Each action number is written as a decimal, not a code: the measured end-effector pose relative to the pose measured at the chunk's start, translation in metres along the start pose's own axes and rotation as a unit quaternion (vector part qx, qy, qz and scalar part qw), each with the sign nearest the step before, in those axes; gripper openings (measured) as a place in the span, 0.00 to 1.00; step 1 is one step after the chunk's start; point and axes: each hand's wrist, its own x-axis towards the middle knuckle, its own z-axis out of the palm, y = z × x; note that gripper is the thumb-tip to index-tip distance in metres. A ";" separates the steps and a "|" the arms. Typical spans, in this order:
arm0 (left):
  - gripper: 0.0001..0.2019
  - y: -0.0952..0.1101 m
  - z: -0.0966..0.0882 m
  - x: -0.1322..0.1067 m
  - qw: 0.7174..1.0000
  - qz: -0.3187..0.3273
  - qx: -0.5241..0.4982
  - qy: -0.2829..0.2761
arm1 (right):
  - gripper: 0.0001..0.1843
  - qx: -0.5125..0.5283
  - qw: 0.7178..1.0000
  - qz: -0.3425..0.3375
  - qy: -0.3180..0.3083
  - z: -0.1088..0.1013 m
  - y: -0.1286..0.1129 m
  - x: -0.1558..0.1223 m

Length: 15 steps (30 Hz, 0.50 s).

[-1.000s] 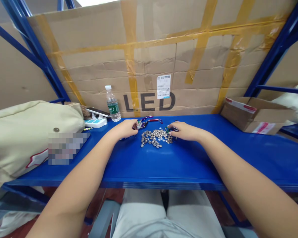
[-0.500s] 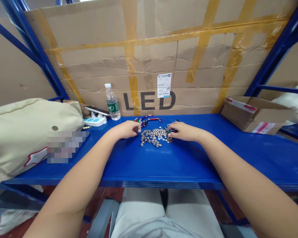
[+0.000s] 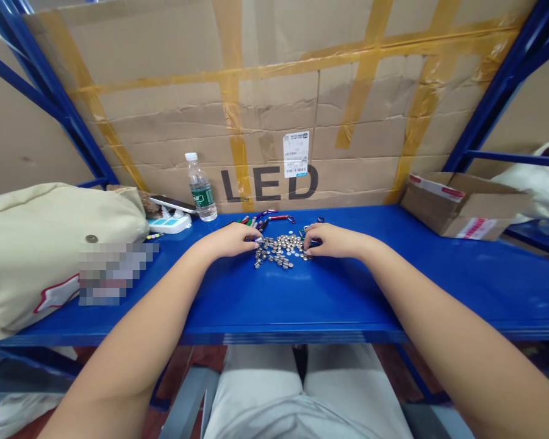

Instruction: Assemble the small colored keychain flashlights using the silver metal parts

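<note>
A loose pile of small, round, silvery metal pieces (image 3: 286,245) lies on the blue tabletop between my hands. At its left edge is my left hand (image 3: 238,239), thumb and index finger pinched together on one small silvery piece (image 3: 258,240). My right hand (image 3: 327,241) reaches in from the other side, fingers curved and thumb apart from them, with its fingertips at the pile's right edge. Behind the pile lie several coloured carabiner clips, among them a red carabiner (image 3: 281,217) and a purple carabiner (image 3: 266,213). Part of a green clip shows beside my right fingers.
A water bottle (image 3: 202,189) stands at the back left near a white power strip (image 3: 169,224) and a phone (image 3: 171,203). A cream bag (image 3: 59,238) covers the left end. An open cardboard box (image 3: 462,207) sits at the right. Taped cardboard (image 3: 165,134) forms the back wall.
The view has shifted slightly. My left fingertips have come a little nearer the pile's left edge. My right hand stays at the right edge, its fingers slightly shifted.
</note>
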 end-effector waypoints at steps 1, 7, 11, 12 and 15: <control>0.16 0.001 0.000 0.000 1.000 0.000 0.000 0.002 | 0.06 0.000 1.000 -0.008 -0.002 0.000 0.000 0.000; 0.15 0.005 -0.001 0.000 1.000 0.009 0.005 0.007 | 0.05 0.020 0.998 -0.054 -0.002 -0.001 -0.002 -0.003; 0.15 0.010 -0.001 -0.001 1.000 0.020 0.015 0.010 | 0.07 0.017 0.997 -0.081 0.013 0.003 -0.006 -0.001; 0.15 0.011 -0.001 -0.001 1.000 0.022 0.014 0.008 | 0.07 0.011 0.997 -0.081 0.019 0.004 -0.007 0.000; 0.15 0.012 0.000 -0.001 1.000 0.028 0.007 0.011 | 0.06 -0.008 0.997 -0.070 0.027 0.008 -0.011 0.003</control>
